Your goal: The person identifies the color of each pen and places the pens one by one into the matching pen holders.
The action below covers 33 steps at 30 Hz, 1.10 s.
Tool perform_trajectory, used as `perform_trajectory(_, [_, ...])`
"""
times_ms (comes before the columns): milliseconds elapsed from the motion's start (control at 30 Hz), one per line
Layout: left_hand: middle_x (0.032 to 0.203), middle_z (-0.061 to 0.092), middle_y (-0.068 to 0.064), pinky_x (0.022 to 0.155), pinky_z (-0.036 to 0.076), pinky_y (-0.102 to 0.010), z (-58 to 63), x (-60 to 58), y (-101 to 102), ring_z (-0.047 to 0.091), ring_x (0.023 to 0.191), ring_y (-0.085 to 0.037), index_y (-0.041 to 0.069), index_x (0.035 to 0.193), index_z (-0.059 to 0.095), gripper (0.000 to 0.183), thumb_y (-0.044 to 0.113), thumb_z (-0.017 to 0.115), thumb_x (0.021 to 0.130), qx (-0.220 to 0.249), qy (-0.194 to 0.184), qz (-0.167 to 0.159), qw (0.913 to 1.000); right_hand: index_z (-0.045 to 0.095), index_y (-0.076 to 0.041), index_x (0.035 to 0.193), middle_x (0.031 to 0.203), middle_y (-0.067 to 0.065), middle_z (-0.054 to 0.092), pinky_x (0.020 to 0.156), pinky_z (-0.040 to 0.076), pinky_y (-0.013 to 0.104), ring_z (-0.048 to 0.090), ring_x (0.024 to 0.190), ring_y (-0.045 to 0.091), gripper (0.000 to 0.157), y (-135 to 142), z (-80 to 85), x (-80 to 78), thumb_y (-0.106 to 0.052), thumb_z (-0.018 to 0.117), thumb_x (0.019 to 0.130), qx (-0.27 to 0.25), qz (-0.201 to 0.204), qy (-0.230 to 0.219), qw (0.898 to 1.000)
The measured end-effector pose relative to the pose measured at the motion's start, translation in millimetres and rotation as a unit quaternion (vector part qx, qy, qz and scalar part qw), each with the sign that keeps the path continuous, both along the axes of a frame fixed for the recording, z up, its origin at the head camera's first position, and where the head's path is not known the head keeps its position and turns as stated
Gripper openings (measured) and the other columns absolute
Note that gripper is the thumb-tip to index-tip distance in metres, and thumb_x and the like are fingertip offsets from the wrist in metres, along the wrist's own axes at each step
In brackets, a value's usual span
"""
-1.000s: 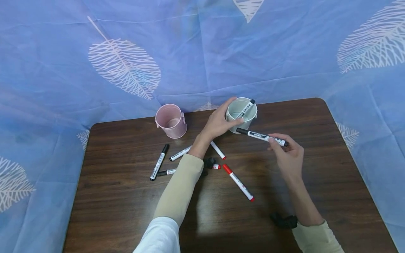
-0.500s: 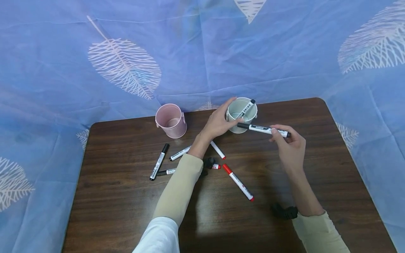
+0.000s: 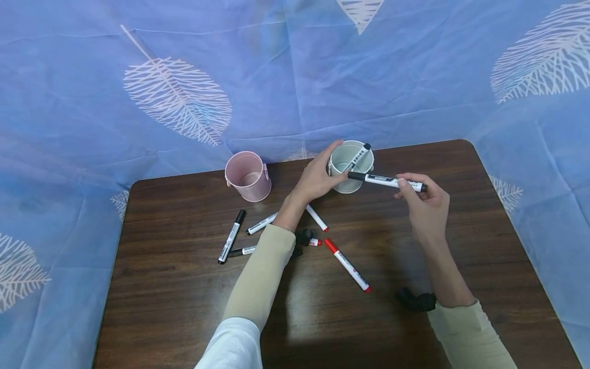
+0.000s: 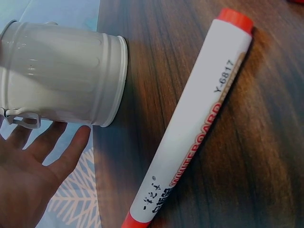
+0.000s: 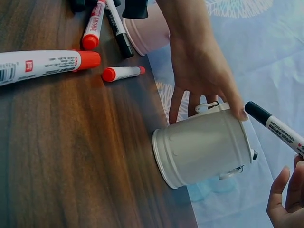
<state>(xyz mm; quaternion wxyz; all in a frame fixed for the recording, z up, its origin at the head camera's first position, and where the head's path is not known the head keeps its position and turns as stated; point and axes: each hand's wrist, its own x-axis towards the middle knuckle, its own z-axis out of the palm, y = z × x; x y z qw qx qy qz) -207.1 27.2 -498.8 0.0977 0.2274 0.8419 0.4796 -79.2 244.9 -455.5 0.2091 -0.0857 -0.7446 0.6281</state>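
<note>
My left hand (image 3: 318,177) holds a small pale green bucket (image 3: 349,187) by its side, thumb at the rim and fingers around the wall. Inside the bucket leans a black-capped whiteboard marker (image 3: 358,158). My right hand (image 3: 428,210) pinches another black-capped whiteboard marker (image 3: 381,180) near its tail end. That marker lies nearly level, its cap close to the bucket's near rim in the head view. From the right wrist view, the cap (image 5: 257,113) is just beyond the rim, near the left thumb.
A pink bucket (image 3: 255,191) stands to the left at the table's back edge. Several black and red markers lie mid-table, some partly behind the left forearm. One red-capped marker (image 3: 346,265) lies nearest the front. A blue leaf-print cloth (image 3: 276,77) hangs behind the table.
My right hand has risen in the head view, bringing its marker higher across the bucket's front and closer to level. The left hand stays on the bucket.
</note>
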Motion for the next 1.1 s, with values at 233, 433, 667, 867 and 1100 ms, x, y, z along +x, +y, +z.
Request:
perform_trajectory(233, [0.144, 0.048, -0.002, 0.096, 0.046, -0.038, 1.2, 0.1, 1, 0.051, 0.125, -0.021, 0.032, 0.156, 0.029, 0.085, 0.041, 0.076, 0.086, -0.002, 0.004, 0.001, 1.0, 0.071, 0.005, 0.111, 0.099, 0.006, 0.071, 0.067, 0.051, 0.021, 0.063, 0.071, 0.017, 0.023, -2, 2.3, -5.0, -0.01, 0.068, 0.094, -0.018, 0.001, 0.014, 1.0])
perform_trajectory(433, [0.148, 0.044, 0.002, 0.097, 0.046, -0.039, 1.3, 0.6, 1, 0.048, 0.127, -0.016, 0.037, 0.156, 0.027, 0.084, 0.048, 0.073, 0.086, -0.011, -0.002, 0.008, 0.9999, 0.072, 0.001, 0.11, 0.1, 0.007, 0.071, 0.063, 0.048, 0.018, 0.063, 0.071, 0.019, 0.021, -3, 1.4, -9.8, -0.011, 0.069, 0.094, -0.032, -0.001, 0.014, 0.999])
perform_trajectory(667, [0.149, 0.043, 0.003, 0.098, 0.045, -0.041, -0.7, 0.4, 1, 0.045, 0.13, -0.014, 0.038, 0.156, 0.026, 0.085, 0.056, 0.07, 0.086, -0.013, 0.004, 0.005, 0.9999, 0.072, 0.003, 0.11, 0.1, 0.01, 0.069, 0.058, 0.045, 0.014, 0.063, 0.072, 0.019, 0.022, -6, 1.1, -16.4, -0.011, 0.068, 0.094, -0.047, -0.011, 0.005, 0.999])
perform_trajectory(867, [0.149, 0.043, 0.003, 0.1, 0.044, -0.042, -0.8, 2.9, -1, 0.044, 0.132, -0.014, 0.037, 0.156, 0.026, 0.085, 0.055, 0.071, 0.086, -0.017, 0.004, 0.007, 0.9998, 0.071, 0.004, 0.111, 0.097, 0.007, 0.069, 0.052, 0.038, 0.015, 0.063, 0.072, 0.018, 0.022, -13, 5.7, -21.0, -0.01, 0.066, 0.095, -0.035, -0.01, -0.002, 0.999])
perform_trajectory(1100, [0.151, 0.041, 0.004, 0.105, 0.041, -0.043, -0.5, 2.8, 0, 0.04, 0.136, -0.014, 0.04, 0.155, 0.025, 0.084, 0.058, 0.069, 0.086, -0.023, 0.01, 0.008, 0.9996, 0.073, 0.001, 0.108, 0.098, 0.007, 0.068, 0.063, 0.049, 0.016, 0.063, 0.071, 0.016, 0.018, -12, -0.9, -32.1, -0.011, 0.067, 0.095, -0.032, -0.013, 0.008, 0.999])
